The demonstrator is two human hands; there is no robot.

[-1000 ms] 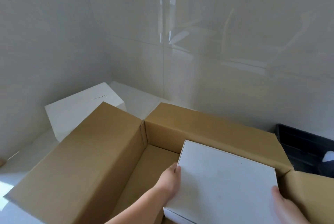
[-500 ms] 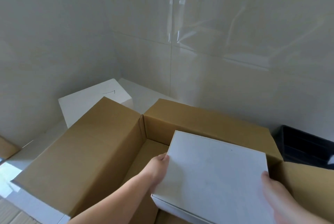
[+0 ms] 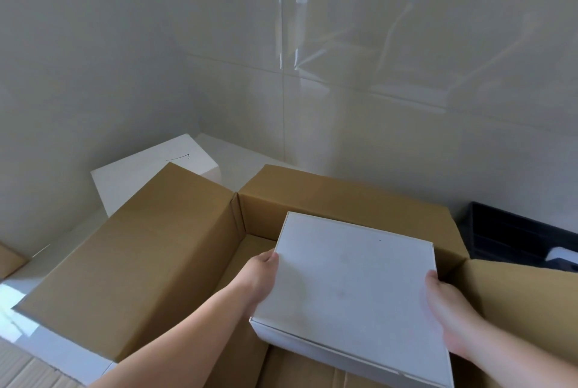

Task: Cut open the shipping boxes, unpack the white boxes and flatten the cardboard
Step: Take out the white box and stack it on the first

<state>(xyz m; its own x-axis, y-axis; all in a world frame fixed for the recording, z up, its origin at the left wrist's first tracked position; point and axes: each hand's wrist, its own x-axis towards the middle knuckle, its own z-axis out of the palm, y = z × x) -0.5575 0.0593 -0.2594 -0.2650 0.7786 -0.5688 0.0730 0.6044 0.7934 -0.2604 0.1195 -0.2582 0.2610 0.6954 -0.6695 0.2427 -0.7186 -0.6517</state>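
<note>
An open brown shipping box [image 3: 344,200] fills the lower half of the view, its left flap [image 3: 140,256] folded outward. Over its opening I hold a flat white box [image 3: 353,287], tilted slightly toward me. My left hand [image 3: 259,281] grips the white box's left edge, and my right hand [image 3: 450,315] grips its right edge, fingers underneath. Another white box [image 3: 137,181] sits behind the left flap, in the wall corner.
Glossy tiled walls close off the back and left. A black crate [image 3: 516,234] stands at the right behind the shipping box's right flap [image 3: 516,300]. Flat cardboard [image 3: 9,259] shows at the far left edge, and corrugated cardboard [image 3: 31,372] lies at the bottom left.
The white box has risen out of the shipping box and come toward me, held in both hands. My view has shifted, so more of the forearms shows.
</note>
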